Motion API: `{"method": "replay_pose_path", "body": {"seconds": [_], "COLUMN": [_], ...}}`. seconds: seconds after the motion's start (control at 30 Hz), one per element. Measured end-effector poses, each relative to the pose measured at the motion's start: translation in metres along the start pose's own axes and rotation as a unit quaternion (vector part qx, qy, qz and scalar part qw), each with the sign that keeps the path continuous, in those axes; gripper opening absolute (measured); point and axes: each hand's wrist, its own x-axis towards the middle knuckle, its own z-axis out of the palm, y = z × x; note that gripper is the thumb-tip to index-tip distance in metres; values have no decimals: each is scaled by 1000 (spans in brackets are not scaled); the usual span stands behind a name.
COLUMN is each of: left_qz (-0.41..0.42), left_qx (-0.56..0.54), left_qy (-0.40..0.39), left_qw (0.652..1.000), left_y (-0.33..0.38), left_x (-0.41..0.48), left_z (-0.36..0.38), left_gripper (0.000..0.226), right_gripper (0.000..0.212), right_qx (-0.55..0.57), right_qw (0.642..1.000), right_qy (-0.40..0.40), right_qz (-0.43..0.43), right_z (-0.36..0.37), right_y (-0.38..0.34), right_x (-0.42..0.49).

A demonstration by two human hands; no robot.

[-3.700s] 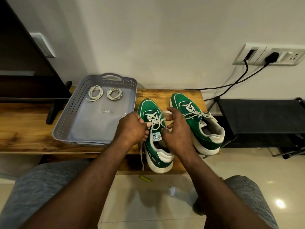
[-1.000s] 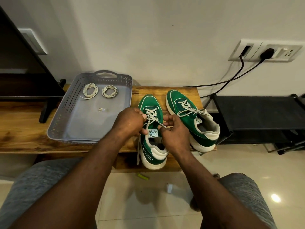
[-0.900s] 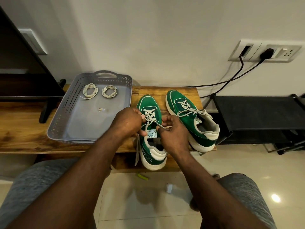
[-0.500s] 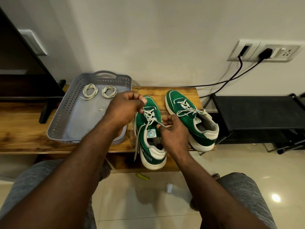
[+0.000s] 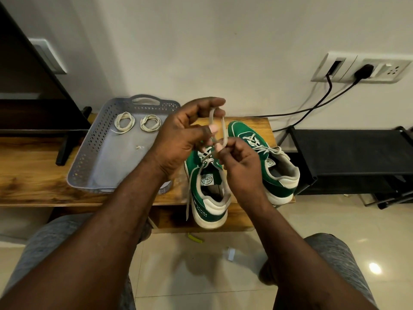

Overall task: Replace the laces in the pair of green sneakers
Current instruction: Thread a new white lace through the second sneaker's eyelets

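1. L hand (image 5: pixel 178 135) is up at centre-top of frame, fingers curled, pinching the top of a loop of old lace (image 5: pixel 223 128). R hand (image 5: pixel 241 166) is just below and right, pinching the same loop lower down, close over the shoe.
2. Centre sneaker (image 5: pixel 207 193) sits on the wooden bench (image 5: pixel 33 175), heel out over the front edge. Its lace is slack up top but crossed through the lower eyelets, and one loose end hangs past the bench edge.
3. 2nd sneaker (image 5: pixel 279 175), right of centre, is fully laced and nobody's touching it.
4. Two coiled laces (image 5: pixel 124 123) lie in the grey tray (image 5: pixel 89 157), upper left of centre; prob. the replacements.
5. Risks:
   - Neither hand pins the shoe, so a hard upward tug could drag or tip it off the edge.
   - Lace may snag at an eyelet if pulled at an angle, or cinch the lower crossings tighter.
   - The dangling end could whip through and knot.
   - Old lace dropped in the tray may get mixed up w/ the new ones.
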Motion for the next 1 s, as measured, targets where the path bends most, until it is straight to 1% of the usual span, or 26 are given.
{"method": "replay_pose_path", "body": {"seconds": [0.1,0.17,0.2,0.23,0.27,0.3,0.33,0.37,0.4,0.47,0.53,0.63,0.7,0.8,0.87,1.0], "left_qz": [14,6,-13,-37,-63,-88,-114,-129,-134,-134,-124,-115,-126,-134,-145,-172], "left_qx": [-1,53,95,146,210,281,346,397,426,437,432,411,371,336,328,341], "left_qy": [29,43,62,84,99,98,75,35,-7,-60,-73,-65,-57,-40,-27,-31], "left_qw": [999,998,993,985,971,951,928,908,895,887,890,902,918,932,933,924], "left_y": [-4,-11,-15,-21,-25,-29,-32,-35,-38,-40,-42,-45,-46,-50,-54,-65], "left_x": [5,7,8,8,7,7,5,4,3,1,1,4,4,5,5,6], "left_z": [-5,-3,-1,0,0,0,0,0,1,5,9,10,9,6,3,-2], "left_gripper": [59,68,66,59,47,31,18,16,20,28,26,22,22,21,25,31], "right_gripper": [8,10,13,17,19,20,20,19,19,19,19,18,18,18,19,19], "right_qx": [71,112,127,139,148,156,164,171,176,180,184,195,199,209,216,206], "right_qw": [995,990,988,986,984,982,980,978,976,974,972,970,968,965,964,967], "right_qy": [48,57,57,54,49,44,40,37,37,40,44,49,58,69,67,57], "right_qz": [56,70,73,77,84,94,106,118,126,135,137,139,139,143,139,138], "right_z": [-5,-9,-11,-13,-15,-16,-16,-17,-17,-19,-22,-24,-25,-26,-27,-26], "right_y": [-3,-4,-4,-5,-6,-7,-7,-7,-7,-5,-6,-7,-7,-7,-8,-8], "right_x": [0,-1,-1,-1,-1,-2,-2,-3,-4,-4,-4,-4,-4,-4,-4,-4]}}
